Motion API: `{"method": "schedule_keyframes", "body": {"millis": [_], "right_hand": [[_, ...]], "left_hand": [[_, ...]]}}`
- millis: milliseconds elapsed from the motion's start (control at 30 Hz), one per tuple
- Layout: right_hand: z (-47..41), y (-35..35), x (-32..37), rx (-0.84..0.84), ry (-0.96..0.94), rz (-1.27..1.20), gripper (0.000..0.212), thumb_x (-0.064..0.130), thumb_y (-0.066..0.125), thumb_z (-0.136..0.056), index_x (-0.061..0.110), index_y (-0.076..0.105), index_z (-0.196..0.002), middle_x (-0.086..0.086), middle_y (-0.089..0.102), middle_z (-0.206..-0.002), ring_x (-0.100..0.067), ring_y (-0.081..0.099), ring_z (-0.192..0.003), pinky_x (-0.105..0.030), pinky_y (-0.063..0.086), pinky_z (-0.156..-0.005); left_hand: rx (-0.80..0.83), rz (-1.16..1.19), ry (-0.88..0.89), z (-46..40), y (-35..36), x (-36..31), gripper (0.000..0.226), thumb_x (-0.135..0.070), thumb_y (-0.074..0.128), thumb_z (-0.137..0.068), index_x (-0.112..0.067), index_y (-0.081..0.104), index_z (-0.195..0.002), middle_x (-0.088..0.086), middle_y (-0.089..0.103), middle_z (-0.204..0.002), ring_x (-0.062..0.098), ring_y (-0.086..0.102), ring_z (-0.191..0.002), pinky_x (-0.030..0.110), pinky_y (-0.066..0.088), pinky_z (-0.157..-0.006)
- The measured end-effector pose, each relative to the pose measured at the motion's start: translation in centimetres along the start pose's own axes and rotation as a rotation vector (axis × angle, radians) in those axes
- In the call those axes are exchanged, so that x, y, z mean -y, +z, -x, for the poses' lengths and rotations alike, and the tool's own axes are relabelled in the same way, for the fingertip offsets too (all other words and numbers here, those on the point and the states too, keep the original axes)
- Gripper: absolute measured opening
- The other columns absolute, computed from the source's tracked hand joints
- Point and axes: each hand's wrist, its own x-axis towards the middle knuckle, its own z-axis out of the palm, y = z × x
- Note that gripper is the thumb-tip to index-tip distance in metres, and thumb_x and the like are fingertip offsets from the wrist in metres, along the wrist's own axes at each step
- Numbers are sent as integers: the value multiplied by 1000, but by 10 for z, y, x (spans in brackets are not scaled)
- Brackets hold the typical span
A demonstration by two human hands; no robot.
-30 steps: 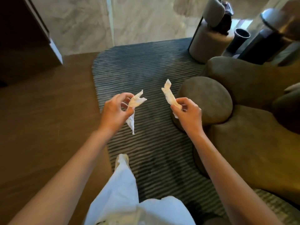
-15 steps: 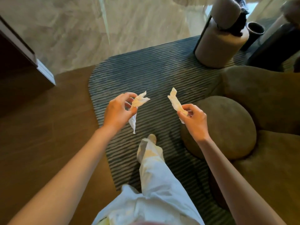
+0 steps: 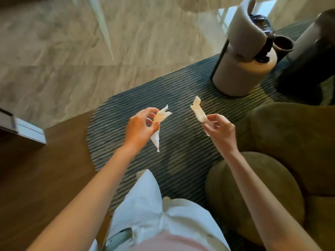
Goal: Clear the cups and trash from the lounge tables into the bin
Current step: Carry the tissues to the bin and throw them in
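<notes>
While both arms are stretched out ahead over the striped rug (image 3: 181, 105), two scraps of trash are seen in transit. A crumpled tissue (image 3: 159, 124) is pinched by the left hand (image 3: 139, 129) between thumb and curled fingers, one tail sticking out toward one o'clock and another dangling to six. A second twisted tissue (image 3: 198, 111) is pinched by the right hand (image 3: 220, 133), its free end pointing up to eleven o'clock. So each grip is pressed together on paper, and neither scrap is touching anything but the fingers.

As for progress: pick-up of these two pieces can be judged done, while the drop-off is not yet made. No surface with cups on it can be seen from here, so what is left out there cannot be told. At one o'clock a dark open cylinder (image 3: 282, 45) is spotted beyond a round padded stool (image 3: 243, 69); it may be the bin, though that cannot be confirmed. An olive sofa (image 3: 290, 134) is passed at three o'clock. Carrying and release are reckoned the remaining work for this pair, with any further rounds for cups unknown.
</notes>
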Motion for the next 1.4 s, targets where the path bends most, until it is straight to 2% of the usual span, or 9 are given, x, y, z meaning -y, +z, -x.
{"method": "schedule_keyframes", "body": {"millis": [167, 300, 467, 667, 800, 1000, 1167, 1233, 1400], "right_hand": [[-121, 44, -17, -25, 24, 31, 14, 16, 70, -83, 13, 67, -97, -1, 66, -92, -12, 64, -78, -35, 58, -67], [-227, 67, -17, -66, 65, 51, 14, 19, 70, -83, 17, 67, -97, 0, 65, -92, -10, 64, -78, -29, 57, -66], [-344, 82, -17, -139, 63, 70, 14, 23, 70, -84, 21, 66, -97, 4, 64, -92, -6, 63, -77, -19, 54, -65], [-459, 90, -60, -128, 190, 96, 15, 24, 71, -84, 21, 66, -97, 6, 63, -93, -6, 63, -80, -24, 56, -66], [-571, 80, -95, -154, 209, 82, 15, 24, 70, -84, 19, 67, -97, 5, 65, -90, -5, 62, -79, -14, 49, -66], [-729, 35, -122, -194, 243, 40, 19, 23, 71, -84, 14, 68, -101, 2, 67, -92, -10, 64, -82, -25, 55, -72], [-835, 7, -144, -172, 218, 38, 21, 25, 71, -84, 17, 65, -103, 4, 66, -98, -3, 63, -84, -15, 54, -72], [-876, 2, -157, -182, 228, 28, 22, 23, 70, -85, 14, 65, -104, 1, 66, -100, -4, 63, -86, -16, 54, -73], [-987, -5, -188, -199, 310, 27, 23, 19, 68, -86, 7, 65, -106, -8, 67, -101, -15, 64, -89, -36, 58, -78]], "left_hand": [[21, 10, -7, -134, 3, 26, 32, -21, 75, -78, -31, 64, -107, -11, 67, -93, 4, 64, -80, 20, 50, -66], [34, 30, 15, -256, -4, 27, 30, -22, 74, -78, -31, 64, -105, -12, 68, -93, 2, 64, -79, 25, 53, -66], [85, -5, 74, -391, -3, 10, 29, -19, 73, -79, -27, 65, -105, -9, 68, -91, 9, 66, -76, 37, 57, -67], [128, -45, 68, -535, 27, 12, 29, -17, 74, -77, -26, 66, -104, -12, 66, -89, 2, 64, -73, 33, 58, -67], [128, -84, 69, -639, 65, -2, 29, -17, 74, -78, -22, 66, -106, -5, 70, -94, 10, 66, -77, 37, 58, -71], [161, -151, 155, -792, 112, -65, 33, -16, 75, -78, -19, 66, -109, -3, 71, -96, 10, 66, -76, 35, 58, -66], [179, -150, 152, -903, 151, -99, 33, -16, 75, -78, -20, 66, -109, -5, 70, -96, 9, 66, -76, 36, 58, -67], [191, -139, 136, -947, 170, -105, 33, -14, 75, -77, -20, 66, -108, -4, 70, -94, 10, 66, -76, 38, 58, -68], [234, -102, 146, -1067, 218, -120, 35, -10, 75, -76, -19, 66, -109, -5, 68, -92, 12, 66, -77, 40, 57, -71]]}}
